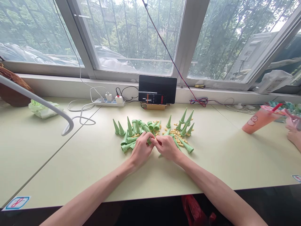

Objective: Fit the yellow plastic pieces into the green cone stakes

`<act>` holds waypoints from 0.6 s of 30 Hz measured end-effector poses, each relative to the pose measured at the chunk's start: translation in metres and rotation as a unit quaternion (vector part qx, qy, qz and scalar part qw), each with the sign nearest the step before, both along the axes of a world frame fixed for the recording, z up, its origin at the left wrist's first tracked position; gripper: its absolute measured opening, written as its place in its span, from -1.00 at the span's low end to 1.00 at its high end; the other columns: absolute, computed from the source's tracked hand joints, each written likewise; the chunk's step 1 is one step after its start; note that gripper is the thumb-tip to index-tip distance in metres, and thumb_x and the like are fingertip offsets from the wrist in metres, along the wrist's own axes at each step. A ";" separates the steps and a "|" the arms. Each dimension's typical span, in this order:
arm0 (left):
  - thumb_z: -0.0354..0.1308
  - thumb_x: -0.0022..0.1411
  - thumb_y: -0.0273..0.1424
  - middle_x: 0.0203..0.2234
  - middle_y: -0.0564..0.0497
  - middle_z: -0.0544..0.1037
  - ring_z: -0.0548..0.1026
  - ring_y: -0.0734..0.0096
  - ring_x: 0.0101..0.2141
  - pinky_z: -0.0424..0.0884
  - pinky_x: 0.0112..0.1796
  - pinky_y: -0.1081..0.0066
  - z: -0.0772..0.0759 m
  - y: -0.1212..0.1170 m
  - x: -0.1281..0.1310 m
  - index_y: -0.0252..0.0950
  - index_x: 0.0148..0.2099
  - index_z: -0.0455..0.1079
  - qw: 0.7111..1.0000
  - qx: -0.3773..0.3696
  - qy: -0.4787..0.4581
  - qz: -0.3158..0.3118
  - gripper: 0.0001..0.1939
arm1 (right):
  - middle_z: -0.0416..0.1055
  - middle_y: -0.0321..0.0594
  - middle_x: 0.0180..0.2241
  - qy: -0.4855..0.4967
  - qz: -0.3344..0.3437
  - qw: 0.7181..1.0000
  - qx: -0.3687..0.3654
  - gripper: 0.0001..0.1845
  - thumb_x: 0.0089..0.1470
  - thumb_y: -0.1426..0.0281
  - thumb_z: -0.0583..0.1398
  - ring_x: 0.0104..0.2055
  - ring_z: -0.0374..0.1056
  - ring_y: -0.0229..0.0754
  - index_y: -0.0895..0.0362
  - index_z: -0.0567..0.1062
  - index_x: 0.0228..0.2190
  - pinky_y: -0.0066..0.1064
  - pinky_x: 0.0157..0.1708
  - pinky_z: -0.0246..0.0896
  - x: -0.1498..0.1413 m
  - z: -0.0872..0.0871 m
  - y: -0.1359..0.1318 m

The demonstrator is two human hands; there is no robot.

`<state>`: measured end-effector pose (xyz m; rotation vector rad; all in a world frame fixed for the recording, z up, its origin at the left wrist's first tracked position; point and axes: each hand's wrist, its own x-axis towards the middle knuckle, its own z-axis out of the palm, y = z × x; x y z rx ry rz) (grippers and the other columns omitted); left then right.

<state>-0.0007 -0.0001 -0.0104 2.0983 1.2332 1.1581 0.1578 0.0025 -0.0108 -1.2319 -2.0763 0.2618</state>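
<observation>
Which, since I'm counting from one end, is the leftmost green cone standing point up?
The green cone at the far left, just left of another upright cone; all others standing point up are farther right.

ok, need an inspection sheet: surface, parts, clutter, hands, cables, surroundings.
Surface: pale yellow-green tabletop, blue-bordered label at near left.
Parts: green ribbed cones, some upright, some lying, among small yellow pieces.
Clutter: drink cup with red straw, right; crumpled pale green packet, left.
Hands: left hand and right hand, fingers together among the cones; anything held is hidden.
Cables: white cables by power strip; red-and-blue cable bundled at rear.
Surroundings: windows behind; phone before black flat screen; another person's hand, far right.
</observation>
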 end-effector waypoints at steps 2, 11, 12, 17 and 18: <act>0.09 0.28 -0.36 -0.35 0.02 0.37 0.39 0.41 -0.38 0.40 -0.43 0.43 0.000 0.000 0.000 -0.24 -0.24 0.35 1.000 -0.007 -0.001 -0.002 -0.93 | -0.01 -0.41 -0.70 0.014 0.007 1.000 -0.005 -0.44 0.29 0.08 0.01 -0.64 -0.15 -0.35 0.10 0.01 -0.63 -0.44 -0.56 -0.23 0.002 0.001 0.000; 0.16 0.23 -0.39 -0.30 0.06 0.42 0.37 0.49 -0.45 0.40 -0.44 0.46 0.002 -0.004 0.007 -0.22 -0.13 0.33 0.999 -0.020 0.004 -0.026 -0.85 | 0.05 -0.40 -0.64 0.147 0.002 0.989 -0.003 -0.48 0.37 0.12 -0.12 -0.60 -0.02 -0.33 0.11 0.19 -0.56 -0.45 -0.54 -0.12 0.006 0.001 0.000; 0.17 0.22 -0.39 -0.29 0.06 0.43 0.37 0.50 -0.46 0.40 -0.45 0.47 0.002 -0.005 0.007 -0.22 -0.10 0.31 0.999 -0.022 0.003 -0.032 -0.81 | 0.05 -0.40 -0.64 0.157 -0.005 0.988 0.000 -0.49 0.37 0.12 -0.12 -0.60 -0.02 -0.33 0.11 0.19 -0.56 -0.45 -0.54 -0.12 0.007 0.001 0.001; 0.21 0.21 -0.37 -0.27 0.06 0.45 0.38 0.49 -0.45 0.37 -0.44 0.47 0.004 -0.007 0.008 -0.18 0.08 0.24 0.998 -0.028 0.018 -0.057 -0.60 | 0.09 -0.41 -0.62 0.188 -0.019 0.982 0.003 -0.54 0.36 0.15 -0.06 -0.60 0.00 -0.33 0.10 0.21 -0.53 -0.46 -0.55 -0.07 0.008 0.006 0.000; 0.20 0.21 -0.36 -0.27 0.05 0.45 0.38 0.48 -0.44 0.36 -0.43 0.46 0.005 -0.008 0.008 -0.17 0.09 0.23 0.997 -0.026 0.021 -0.062 -0.59 | 0.12 -0.40 -0.61 0.189 -0.014 0.982 0.001 -0.56 0.36 0.16 -0.05 -0.59 0.03 -0.33 0.11 0.25 -0.51 -0.46 -0.54 -0.04 0.008 0.007 -0.001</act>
